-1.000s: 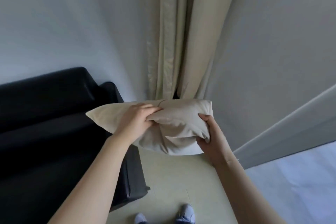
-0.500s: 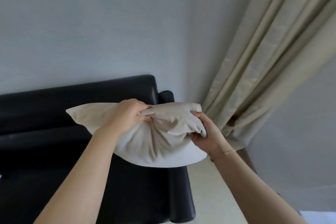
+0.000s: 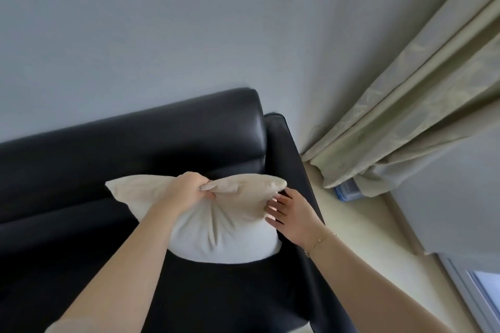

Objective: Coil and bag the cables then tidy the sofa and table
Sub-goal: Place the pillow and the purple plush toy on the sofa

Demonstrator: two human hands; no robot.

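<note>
Our left fingers (image 3: pixel 205 187) curl tight, pinch top of pillow (image 3: pixel 216 224). Our left hand (image 3: pixel 186 189) holds it up. Our right fingers (image 3: pixel 273 207) straight, spread, touch pillow side. Right hand (image 3: pixel 289 216) flat. Pillow sits at sofa (image 3: pixel 135 149) end, by armrest (image 3: pixel 284 149). Curtain (image 3: pixel 405 116) near.

My left hand (image 3: pixel 186 189) is curled tight, fingers pinched closed. My right hand (image 3: pixel 288 212) is spread, fingers straight. Both forearms reach forward.

curtain (image 3: pixel 422 105) beige, gathered right | blue box (image 3: pixel 348 192) under curtain hem
</note>
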